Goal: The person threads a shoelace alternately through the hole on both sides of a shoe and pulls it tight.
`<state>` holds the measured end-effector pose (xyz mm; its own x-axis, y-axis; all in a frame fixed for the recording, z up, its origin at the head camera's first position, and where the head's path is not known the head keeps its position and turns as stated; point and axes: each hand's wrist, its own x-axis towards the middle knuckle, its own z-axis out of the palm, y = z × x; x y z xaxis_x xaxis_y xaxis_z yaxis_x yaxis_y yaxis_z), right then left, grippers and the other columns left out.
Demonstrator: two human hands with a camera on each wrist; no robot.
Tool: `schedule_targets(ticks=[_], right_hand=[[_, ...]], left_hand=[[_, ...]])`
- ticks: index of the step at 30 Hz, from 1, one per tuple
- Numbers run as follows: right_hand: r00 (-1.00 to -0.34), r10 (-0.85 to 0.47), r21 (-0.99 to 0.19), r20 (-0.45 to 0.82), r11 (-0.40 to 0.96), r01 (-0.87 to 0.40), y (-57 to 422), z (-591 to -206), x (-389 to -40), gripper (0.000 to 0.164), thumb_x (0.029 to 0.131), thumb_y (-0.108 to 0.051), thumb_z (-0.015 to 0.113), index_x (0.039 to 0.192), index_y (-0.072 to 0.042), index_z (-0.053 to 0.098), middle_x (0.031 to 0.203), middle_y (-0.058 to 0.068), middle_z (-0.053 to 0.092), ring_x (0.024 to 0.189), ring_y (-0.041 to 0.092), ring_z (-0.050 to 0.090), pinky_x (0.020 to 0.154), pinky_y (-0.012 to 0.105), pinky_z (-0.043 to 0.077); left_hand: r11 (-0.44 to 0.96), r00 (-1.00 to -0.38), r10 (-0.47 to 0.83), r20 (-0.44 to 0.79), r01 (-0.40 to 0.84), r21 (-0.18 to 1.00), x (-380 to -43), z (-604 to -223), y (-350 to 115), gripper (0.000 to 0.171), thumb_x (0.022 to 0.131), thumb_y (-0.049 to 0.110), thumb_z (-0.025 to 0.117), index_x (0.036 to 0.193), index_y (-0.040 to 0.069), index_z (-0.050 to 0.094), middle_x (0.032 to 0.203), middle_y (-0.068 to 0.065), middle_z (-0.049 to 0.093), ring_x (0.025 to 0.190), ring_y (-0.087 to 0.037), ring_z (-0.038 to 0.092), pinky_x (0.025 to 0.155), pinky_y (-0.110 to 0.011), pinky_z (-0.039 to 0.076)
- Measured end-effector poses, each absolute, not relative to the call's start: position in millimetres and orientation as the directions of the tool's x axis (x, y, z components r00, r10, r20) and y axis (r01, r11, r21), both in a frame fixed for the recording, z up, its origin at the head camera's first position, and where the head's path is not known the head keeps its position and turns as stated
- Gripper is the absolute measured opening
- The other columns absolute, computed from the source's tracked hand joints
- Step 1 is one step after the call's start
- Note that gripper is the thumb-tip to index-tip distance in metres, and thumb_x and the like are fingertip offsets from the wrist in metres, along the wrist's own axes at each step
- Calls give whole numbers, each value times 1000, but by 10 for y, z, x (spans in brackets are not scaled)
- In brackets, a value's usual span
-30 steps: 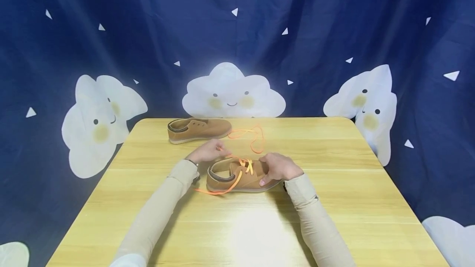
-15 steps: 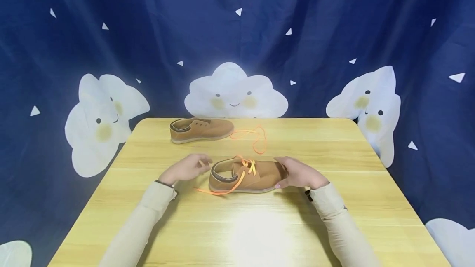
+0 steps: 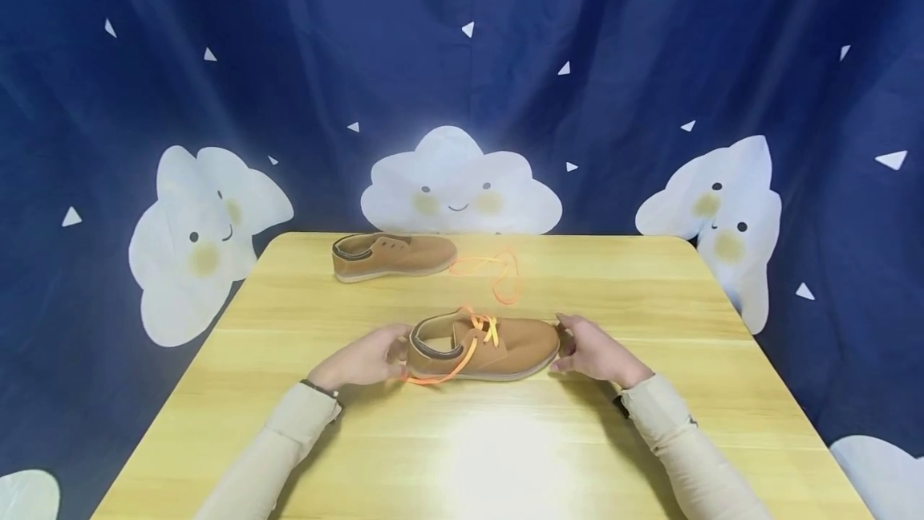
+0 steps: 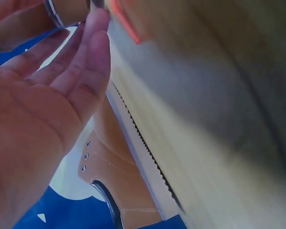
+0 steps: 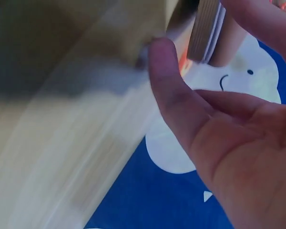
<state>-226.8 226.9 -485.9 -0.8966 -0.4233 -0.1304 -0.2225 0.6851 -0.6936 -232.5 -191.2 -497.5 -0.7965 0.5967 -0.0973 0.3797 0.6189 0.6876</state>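
On counter: laced shoe, unlaced shoe behind.
Left hand: at heel, we can't tell grip.
Right hand: relaxed, just beside toe.

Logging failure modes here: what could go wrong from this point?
1. Snag: the trailing lace runs down the near shoe to the left hand at the heel; moving that hand could drag it.
2. Slip: the right hand is at the toe, but how firmly either hand grips isn't clear; a lift might tip the shoe.
3. Tangle: the far lace lies loose beyond; pushing the shoe away may catch it.
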Motion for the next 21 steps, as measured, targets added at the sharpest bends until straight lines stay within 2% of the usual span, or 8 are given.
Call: schedule_targets(ticks=[3, 5, 9, 12, 17, 21], right_hand=[[-898, -432, -690, -89, 677, -257, 2227, -4892, -2259, 99, 79, -7, 88, 154, 18, 27, 141, 34, 52, 77, 12, 63, 68, 23, 56], [-897, -438, -670, -58, 683, -290, 2204, -4904, -2259, 100, 79, -9, 90, 153, 18, 29, 142, 35, 51, 83, 14, 64, 73, 26, 56], [-897, -441, -612, -11, 713, -343, 2154, -4911, -2255, 95, 77, -14, 92, 150, 15, 39, 140, 31, 56, 108, 29, 65, 91, 39, 56], [-897, -442, -617, -19, 711, -338, 2120, -4910, -2249, 90, 77, -13, 91, 149, 12, 43, 139, 28, 59, 121, 36, 61, 96, 45, 54], [-897, -443, -617, -16, 710, -340, 2102, -4912, -2245, 84, 78, -13, 91, 147, 9, 48, 135, 25, 62, 123, 37, 61, 99, 48, 54], [-889, -459, -589, 13, 714, -378, 2116, -4891, -2264, 79, 78, -15, 91, 142, 10, 53, 129, 24, 65, 120, 38, 63, 100, 49, 54]], left_hand=[[584, -784, 616, -81, 385, 714, -2300, -4992, -1884, 66, 86, 18, 82, 146, 14, 53, 131, -2, 65, 107, -17, 67, 93, -40, 55], [549, -770, 636, -56, 400, 733, -2293, -5001, -1859, 68, 86, 23, 84, 145, 12, 53, 127, -2, 65, 102, -15, 66, 89, -39, 55], [507, -753, 657, -14, 428, 748, -2289, -5029, -1827, 69, 86, 30, 84, 144, 8, 54, 124, -2, 66, 97, -12, 67, 87, -34, 57], [504, -757, 653, -2, 433, 747, -2291, -5056, -1824, 69, 85, 32, 85, 142, 9, 55, 124, -1, 67, 96, -9, 68, 84, -32, 57], [503, -774, 633, 3, 414, 759, -2313, -5094, -1825, 68, 83, 32, 86, 141, 12, 57, 122, 2, 69, 94, -9, 68, 84, -30, 57], [516, -790, 613, -18, 382, 767, -2323, -5091, -1804, 68, 82, 31, 87, 141, 13, 58, 117, 5, 70, 88, -9, 68, 79, -27, 56]])
